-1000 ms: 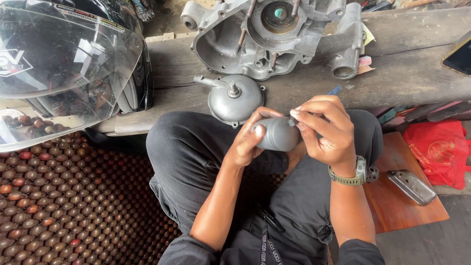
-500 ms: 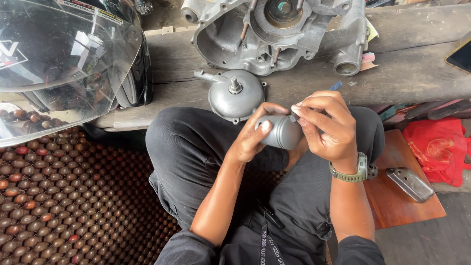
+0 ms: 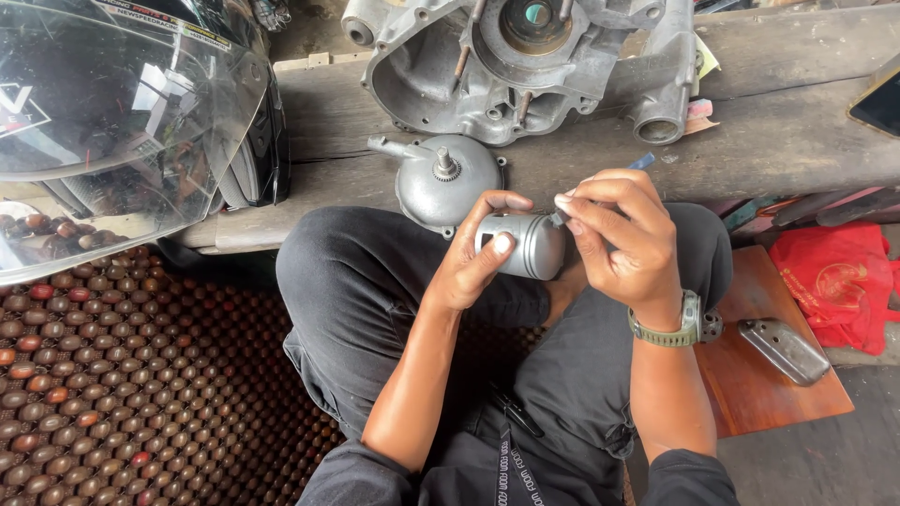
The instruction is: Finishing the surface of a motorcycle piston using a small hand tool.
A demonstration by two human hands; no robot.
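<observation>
Piston [image 3: 530, 245] unmoved — between both hands [image 3: 562, 245]

Left hand [image 3: 473, 262] grips grey metal cylinder [image 3: 525, 245]; right hand [image 3: 623, 239] at 3 o'clock pinches thin blue-tipped tool [image 3: 641, 161]; round grey metal cover [image 3: 442, 180] on wooden surface [image 3: 778, 122] at 11.

Not much moved in that last second, honestly. The left hand [image 3: 473, 258] has shifted its hold on the grey metal cylinder [image 3: 525, 245] — the thumb sat high near the top edge before, now it's lower, pressed flat on the side facing us, with the fingers curled over the top. The right hand [image 3: 623, 239] has rolled a little, and the small blue-tipped tool [image 3: 639, 162] it pinches now pokes out past the knuckles — earlier you could barely see it. The cylinder also sits a touch lower against the lap.
</observation>
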